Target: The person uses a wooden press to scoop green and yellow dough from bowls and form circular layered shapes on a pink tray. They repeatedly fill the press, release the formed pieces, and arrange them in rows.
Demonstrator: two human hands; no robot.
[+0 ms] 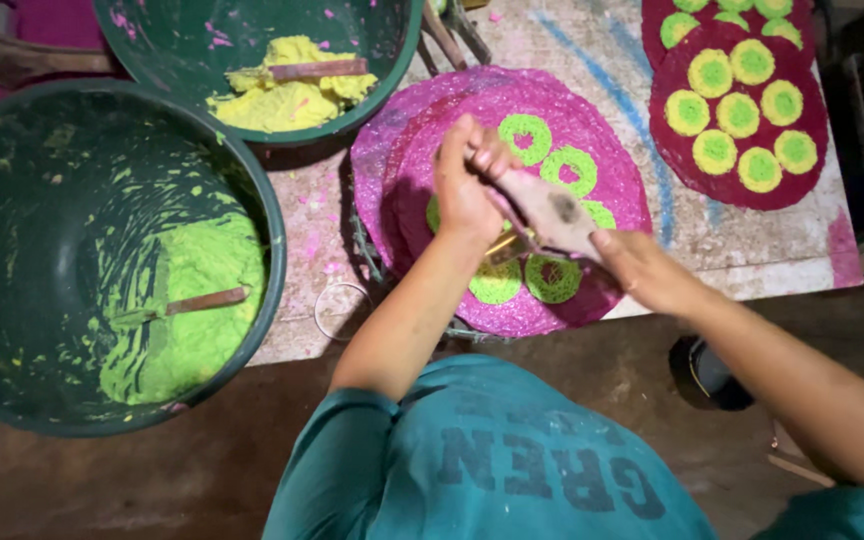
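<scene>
My left hand (467, 190) is closed around the upper end of a pale cloth piping bag (552, 210), held over a stack of round magenta discs (422, 160). My right hand (647, 272) grips the bag's lower right end. A brass-coloured nozzle (505, 247) shows under my left wrist, just above the disc. Several green rings (570, 170) lie on the top disc, some with magenta centres. Two more green rings (552, 280) sit near its front edge, partly hidden by my hands.
At left, a dark green bucket (272, 230) holds bright green paste and a stick (202, 301). Behind it, a second bucket (392, 70) holds yellow paste (272, 105). A dark red disc (742, 180) with yellow-green circles lies at right. A wire ring (320, 300) rests on the stained table (592, 50).
</scene>
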